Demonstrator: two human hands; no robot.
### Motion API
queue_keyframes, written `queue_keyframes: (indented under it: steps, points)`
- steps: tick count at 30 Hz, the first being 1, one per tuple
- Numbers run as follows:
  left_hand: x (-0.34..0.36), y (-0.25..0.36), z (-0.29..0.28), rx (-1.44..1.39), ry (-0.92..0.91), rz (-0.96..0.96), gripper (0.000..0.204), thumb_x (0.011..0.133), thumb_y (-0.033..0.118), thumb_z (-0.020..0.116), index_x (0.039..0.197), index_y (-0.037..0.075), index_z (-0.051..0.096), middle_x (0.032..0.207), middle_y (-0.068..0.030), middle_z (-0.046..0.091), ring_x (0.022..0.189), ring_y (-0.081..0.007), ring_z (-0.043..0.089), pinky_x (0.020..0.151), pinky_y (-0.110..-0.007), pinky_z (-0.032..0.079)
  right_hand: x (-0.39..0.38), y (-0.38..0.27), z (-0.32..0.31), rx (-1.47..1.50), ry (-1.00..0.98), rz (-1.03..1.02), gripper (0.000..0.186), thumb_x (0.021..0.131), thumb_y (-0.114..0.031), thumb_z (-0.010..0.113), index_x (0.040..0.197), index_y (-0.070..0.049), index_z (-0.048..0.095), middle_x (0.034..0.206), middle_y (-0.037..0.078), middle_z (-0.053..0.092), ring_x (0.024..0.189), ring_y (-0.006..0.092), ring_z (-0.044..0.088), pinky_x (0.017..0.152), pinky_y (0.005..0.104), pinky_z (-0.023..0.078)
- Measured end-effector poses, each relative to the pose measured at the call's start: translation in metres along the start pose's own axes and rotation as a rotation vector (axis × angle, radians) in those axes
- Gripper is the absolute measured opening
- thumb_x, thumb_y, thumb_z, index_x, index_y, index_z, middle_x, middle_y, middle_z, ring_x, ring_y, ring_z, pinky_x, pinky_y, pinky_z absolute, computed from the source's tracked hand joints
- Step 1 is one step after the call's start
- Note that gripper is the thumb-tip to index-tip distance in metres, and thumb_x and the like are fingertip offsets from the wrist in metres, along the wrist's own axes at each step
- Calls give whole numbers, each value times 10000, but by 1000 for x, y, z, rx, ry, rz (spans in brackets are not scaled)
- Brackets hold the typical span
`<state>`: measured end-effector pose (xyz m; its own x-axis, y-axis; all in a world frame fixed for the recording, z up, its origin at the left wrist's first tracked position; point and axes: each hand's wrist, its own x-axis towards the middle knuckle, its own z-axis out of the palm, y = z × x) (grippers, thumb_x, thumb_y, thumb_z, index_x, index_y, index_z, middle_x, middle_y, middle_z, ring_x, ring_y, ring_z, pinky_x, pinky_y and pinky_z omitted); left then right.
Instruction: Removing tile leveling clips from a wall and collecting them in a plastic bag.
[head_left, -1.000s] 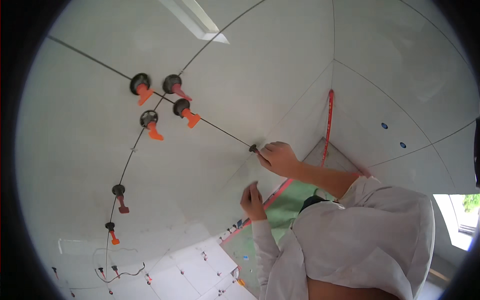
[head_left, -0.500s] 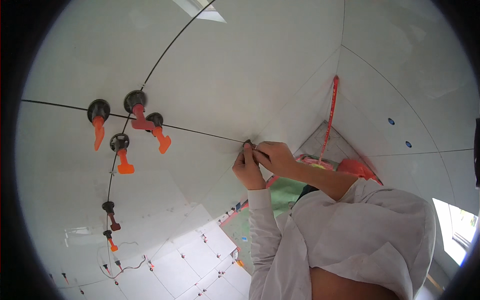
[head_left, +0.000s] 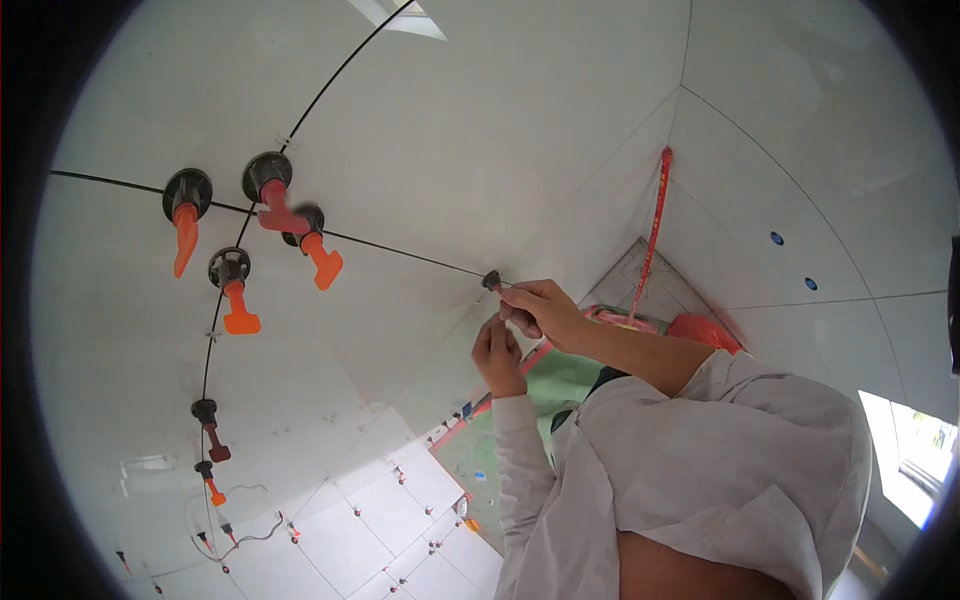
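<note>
Clip: a small dark clip (head_left: 491, 281) sits in the joint between two white wall tiles (head_left: 480, 130).
Right hand (head_left: 540, 308): pinches the clip, fingertips at the joint, to work it there.
Left hand (head_left: 497, 352): just below, fingers curled against the right hand's, steadying; its own grasp unclear.
Spacers: four orange-handled ones (head_left: 262, 240) crowd the tile crossing, well left, holding the faces level.

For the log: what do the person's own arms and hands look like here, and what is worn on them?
Both hands are bare, with no gloves, rings or watch visible. The left hand comes out of a long, pale grey-white sleeve reaching to the wrist. The right hand has a bare forearm; its sleeve, of the same loose pale fabric, ends near the elbow. No markings show on the cloth.
</note>
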<state>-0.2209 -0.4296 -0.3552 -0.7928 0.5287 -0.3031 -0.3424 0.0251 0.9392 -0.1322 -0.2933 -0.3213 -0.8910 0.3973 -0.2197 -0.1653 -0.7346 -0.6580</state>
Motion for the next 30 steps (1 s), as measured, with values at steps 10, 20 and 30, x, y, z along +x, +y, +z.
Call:
queue_keyframes:
  steps: [10, 20, 30]
  points:
    - [-53, -57, -185, 182, 289, 9, 252, 1092, 238, 683, 1055, 32, 822, 676, 70, 469, 522, -21, 333, 438, -255, 204, -3, 10, 23, -1344, 363, -731, 262, 1049, -229, 687, 875, -36, 659, 729, 83, 632, 638, 295, 641, 599, 458, 500]
    - [-52, 36, -261, 592, 185, 488, 313, 1109, 220, 691, 1069, -72, 794, 899, -124, 776, 763, -194, 677, 671, -363, 531, -16, 0, 33, -2305, 381, -838, 204, 1012, -265, 728, 971, -69, 690, 895, 74, 671, 847, 272, 728, 739, 435, 585]
    - [-77, 205, -299, 611, 336, 1267, 305, 1148, 162, 623, 1066, -97, 761, 1047, -204, 791, 844, -274, 718, 715, -378, 552, -26, 26, 48, -2226, 682, -1033, 221, 1008, -290, 745, 1085, -108, 647, 963, 33, 618, 884, 217, 679, 723, 380, 563]
